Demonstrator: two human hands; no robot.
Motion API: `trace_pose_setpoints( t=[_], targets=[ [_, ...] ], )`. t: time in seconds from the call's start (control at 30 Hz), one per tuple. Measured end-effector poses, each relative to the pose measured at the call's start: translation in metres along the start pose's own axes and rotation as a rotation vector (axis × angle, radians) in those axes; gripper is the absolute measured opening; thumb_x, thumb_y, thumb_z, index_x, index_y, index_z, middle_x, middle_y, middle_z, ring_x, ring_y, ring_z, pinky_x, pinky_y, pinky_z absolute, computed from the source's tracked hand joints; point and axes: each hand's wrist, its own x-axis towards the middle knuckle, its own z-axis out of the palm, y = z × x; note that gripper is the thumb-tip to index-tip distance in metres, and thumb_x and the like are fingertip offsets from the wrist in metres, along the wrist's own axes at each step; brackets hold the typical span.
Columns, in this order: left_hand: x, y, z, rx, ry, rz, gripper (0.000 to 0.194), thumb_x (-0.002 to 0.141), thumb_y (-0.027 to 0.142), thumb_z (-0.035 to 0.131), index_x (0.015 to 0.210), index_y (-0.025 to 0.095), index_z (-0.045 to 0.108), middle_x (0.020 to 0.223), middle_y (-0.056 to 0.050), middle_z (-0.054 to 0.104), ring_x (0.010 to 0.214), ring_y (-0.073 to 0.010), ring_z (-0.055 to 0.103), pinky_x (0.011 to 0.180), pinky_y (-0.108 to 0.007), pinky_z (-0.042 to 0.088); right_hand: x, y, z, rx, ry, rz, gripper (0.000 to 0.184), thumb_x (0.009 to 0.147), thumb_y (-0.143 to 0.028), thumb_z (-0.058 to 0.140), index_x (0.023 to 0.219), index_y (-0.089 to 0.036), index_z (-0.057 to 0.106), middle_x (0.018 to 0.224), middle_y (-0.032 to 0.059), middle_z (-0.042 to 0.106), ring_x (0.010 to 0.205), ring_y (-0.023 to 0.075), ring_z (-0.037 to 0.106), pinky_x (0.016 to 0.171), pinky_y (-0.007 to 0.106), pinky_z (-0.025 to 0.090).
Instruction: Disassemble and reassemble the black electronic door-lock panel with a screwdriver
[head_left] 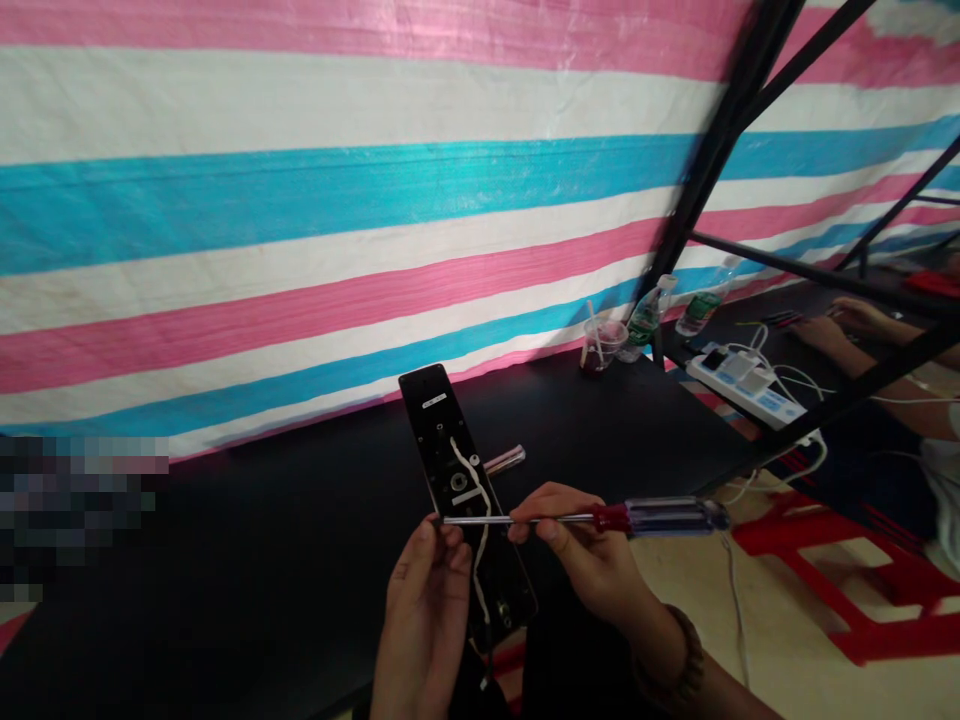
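Note:
My right hand (pixel 600 570) grips a screwdriver (pixel 664 516) by its metal shaft, the clear purple and red handle pointing right. At the screwdriver's tip, my left hand (pixel 427 600) is pinched closed; whatever lies between its fingertips is too small to make out. Under both hands, a long black panel (pixel 427 420) lies on the table, its lower end near the front edge. A white cable (pixel 480 560) runs down its face, past a round fitting and small labels. Beside the panel, a short tool with a clear handle (pixel 511 457) lies partly hidden.
The black table (pixel 285 560) meets a striped sheet (pixel 300 220) at the back. A plastic cup (pixel 602 345) and bottles (pixel 646 318) stand near the black metal frame (pixel 705 170). To the right are a power strip (pixel 750 390), another person's hands (pixel 832 325) and a red stool (pixel 847 570).

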Motion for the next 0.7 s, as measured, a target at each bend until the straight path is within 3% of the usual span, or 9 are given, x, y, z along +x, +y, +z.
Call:
trace_pose_setpoints(
  t=[0.3,0.57,0.7],
  targets=[
    [-0.006,0.003,0.005,-0.040,0.029,-0.058,0.010,0.074,0.020,0.078,0.081,0.016,0.073,0.079,-0.003,0.069,0.070,-0.0111,0.066,0.060,-0.018,0.057,0.011,-0.018,-0.003,-0.169,-0.175,-0.064,0.021,0.095,-0.026,0.059,0.109,-0.028,0.075,0.090,0.0042,0.072,0.083,0.0159,0.068,0.072,0.027,0.055],
    [-0.004,0.009,0.001,-0.049,0.019,-0.063,0.009,0.074,0.019,0.078,0.081,0.018,0.072,0.076,-0.002,0.068,0.068,-0.0104,0.065,0.060,-0.019,0.056,0.022,-0.022,0.001,-0.141,-0.251,-0.084,0.022,0.096,-0.026,0.057,0.109,-0.025,0.074,0.090,0.0050,0.072,0.080,0.0158,0.068,0.071,0.028,0.055],
    [-0.006,0.008,-0.001,0.005,0.022,-0.016,0.016,0.071,0.023,0.081,0.083,0.018,0.072,0.077,-0.002,0.068,0.070,-0.0115,0.065,0.062,-0.020,0.057,0.020,-0.024,0.001,-0.187,-0.226,-0.042,0.021,0.096,-0.026,0.058,0.109,-0.026,0.074,0.093,0.0048,0.072,0.084,0.0160,0.068,0.074,0.029,0.056]
  ],
)
